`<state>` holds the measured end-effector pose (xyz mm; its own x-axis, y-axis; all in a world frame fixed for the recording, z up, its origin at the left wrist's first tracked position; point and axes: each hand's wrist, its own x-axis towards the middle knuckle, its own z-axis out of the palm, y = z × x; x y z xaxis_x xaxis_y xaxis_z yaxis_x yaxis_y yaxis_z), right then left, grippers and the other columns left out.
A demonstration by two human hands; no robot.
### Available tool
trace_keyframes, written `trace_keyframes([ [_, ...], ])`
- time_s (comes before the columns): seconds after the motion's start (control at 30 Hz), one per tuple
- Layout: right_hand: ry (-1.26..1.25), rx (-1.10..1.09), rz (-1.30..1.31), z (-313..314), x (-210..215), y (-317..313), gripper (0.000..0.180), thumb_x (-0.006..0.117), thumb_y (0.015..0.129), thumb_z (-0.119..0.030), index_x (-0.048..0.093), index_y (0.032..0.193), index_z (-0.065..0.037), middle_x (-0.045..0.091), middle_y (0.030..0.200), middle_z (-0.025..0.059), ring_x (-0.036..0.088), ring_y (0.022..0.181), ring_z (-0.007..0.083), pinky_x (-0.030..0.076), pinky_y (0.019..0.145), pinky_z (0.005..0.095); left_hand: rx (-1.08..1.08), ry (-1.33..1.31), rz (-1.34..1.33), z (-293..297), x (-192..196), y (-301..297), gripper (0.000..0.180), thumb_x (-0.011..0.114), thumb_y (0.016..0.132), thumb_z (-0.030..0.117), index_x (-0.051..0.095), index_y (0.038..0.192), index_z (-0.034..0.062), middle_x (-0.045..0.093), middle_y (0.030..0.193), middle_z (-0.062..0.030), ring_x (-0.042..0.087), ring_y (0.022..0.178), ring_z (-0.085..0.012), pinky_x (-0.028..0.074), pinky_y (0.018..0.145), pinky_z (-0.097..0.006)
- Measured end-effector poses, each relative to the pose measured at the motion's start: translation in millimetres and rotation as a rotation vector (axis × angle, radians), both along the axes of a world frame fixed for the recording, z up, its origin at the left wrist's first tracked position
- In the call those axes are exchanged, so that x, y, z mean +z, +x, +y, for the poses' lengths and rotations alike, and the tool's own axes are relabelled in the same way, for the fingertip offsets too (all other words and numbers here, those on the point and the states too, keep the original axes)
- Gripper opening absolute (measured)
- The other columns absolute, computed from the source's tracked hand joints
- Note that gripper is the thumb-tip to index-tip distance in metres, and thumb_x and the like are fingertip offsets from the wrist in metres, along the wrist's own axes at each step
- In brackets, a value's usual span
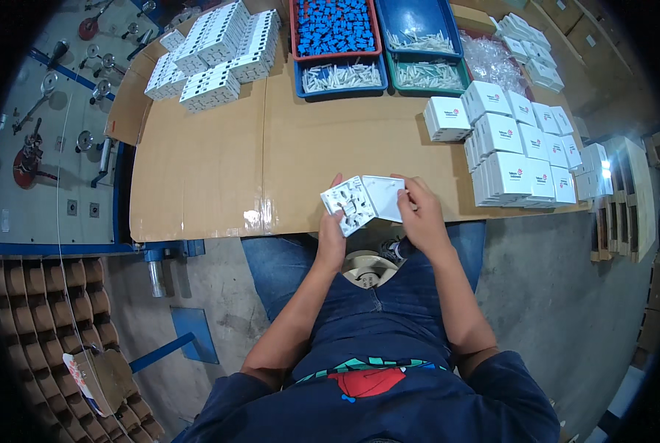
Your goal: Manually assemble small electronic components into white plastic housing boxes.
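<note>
Over the table's near edge, my left hand (331, 240) grips a square white plastic housing (350, 201) by its lower left side, thumb on its inner face. Dark openings and moulded shapes show on that face. My right hand (426, 220) pinches a smooth white square cover (384, 195) at its right edge, fingers closed. Housing and cover meet along one side and stand at an angle, like an opened book. Whether they are joined there I cannot tell.
Brown cardboard (204, 162) covers the table. At the back stand a red tray of blue parts (335, 28) and blue and green trays of white plugs (427, 75). White housings (215, 44) are stacked back left, closed white boxes (503, 134) at right.
</note>
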<state>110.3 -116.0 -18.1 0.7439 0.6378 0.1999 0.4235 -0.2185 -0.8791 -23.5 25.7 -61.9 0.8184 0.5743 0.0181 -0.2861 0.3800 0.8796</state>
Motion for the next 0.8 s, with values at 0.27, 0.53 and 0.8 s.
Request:
trace_keyframes([
  [0.27,0.042,-0.193,0.297,5,-77,55,0.039,0.063,0.098,-0.004,0.059,0.136,0.0,0.069,0.095,0.0105,0.067,0.082,0.0186,0.054,0.077,0.0328,0.205,0.281,0.464,59,-28,11,0.06,0.055,0.095,0.006,0.038,0.151,-0.0049,0.066,0.12,-0.017,0.067,0.106,-0.0227,0.053,0.093,-0.031],
  [0.53,-0.079,-0.246,-0.06,24,-78,43,0.05,0.071,0.092,-0.012,0.056,0.138,0.003,0.063,0.129,0.0247,0.064,0.115,0.0397,0.053,0.095,0.0447,0.311,1.137,0.778,66,-15,9,0.121,0.092,0.069,0.043,0.026,0.159,-0.0034,0.044,0.149,-0.027,0.042,0.138,-0.0426,0.033,0.115,-0.053],
  [0.8,-0.416,-0.15,-0.389,15,-76,21,0.064,0.08,0.084,-0.039,0.061,0.134,-0.004,0.044,0.155,0.0235,0.037,0.147,0.0422,0.031,0.118,0.0603,0.237,1.208,0.765,78,-32,11,0.12,0.088,0.071,0.05,0.026,0.16,-0.0018,0.04,0.158,-0.0237,0.034,0.149,-0.0403,0.018,0.121,-0.06],
])
